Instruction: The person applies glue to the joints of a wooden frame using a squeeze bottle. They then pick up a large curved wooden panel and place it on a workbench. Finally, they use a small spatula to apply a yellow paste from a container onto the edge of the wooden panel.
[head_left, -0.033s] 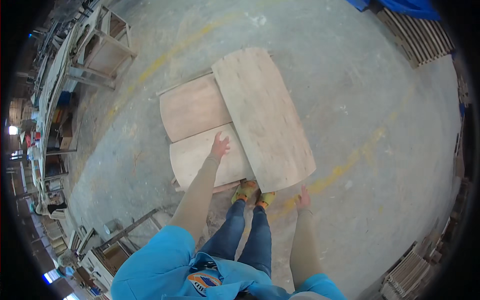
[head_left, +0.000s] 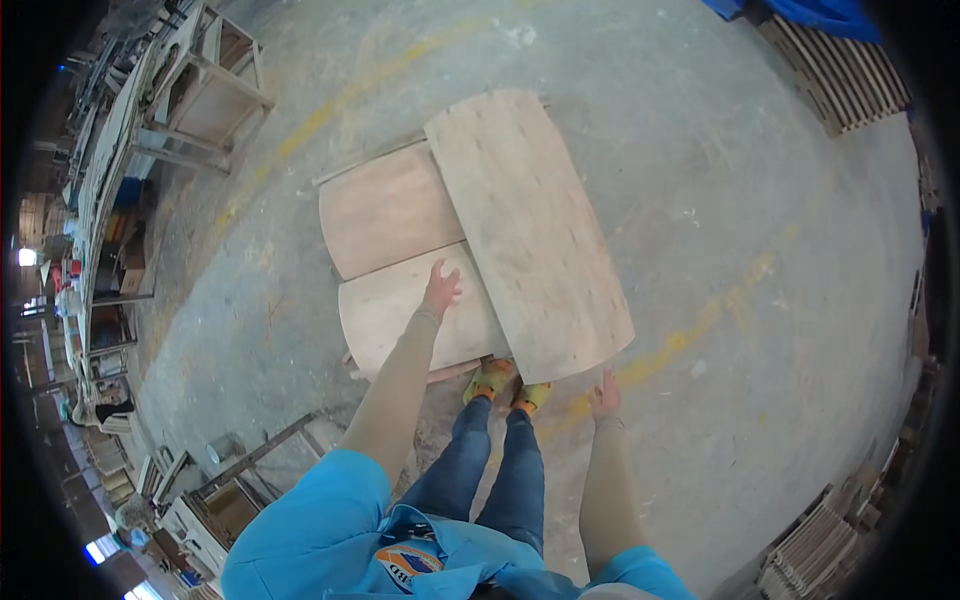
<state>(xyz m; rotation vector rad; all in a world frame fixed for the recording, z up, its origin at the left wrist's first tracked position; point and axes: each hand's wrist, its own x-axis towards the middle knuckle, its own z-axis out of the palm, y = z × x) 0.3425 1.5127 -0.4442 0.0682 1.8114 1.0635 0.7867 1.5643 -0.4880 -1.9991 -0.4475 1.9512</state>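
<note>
A long pale wooden panel (head_left: 530, 230) lies slantwise, its near end by my feet, overlapping the right side of two shorter wooden panels. The far short panel (head_left: 385, 210) is pinkish; the near short panel (head_left: 400, 315) is paler, with a narrow seam between them. My left hand (head_left: 441, 289) is over the near short panel, fingers apart and slightly bent, holding nothing; whether it touches the wood I cannot tell. Just off the long panel's near right corner is my right hand (head_left: 605, 396), empty, its fingers stretched out. Wooden rails show under the short panels' edges.
My feet in yellow-green clogs (head_left: 488, 380) stand at the panels' near edge. Grey concrete floor (head_left: 740, 420) with yellow lines surrounds them. A cluttered workbench (head_left: 125, 170) runs along the left. Slatted wooden stacks (head_left: 840, 75) stand far right, and metal frames (head_left: 250, 460) lie near left.
</note>
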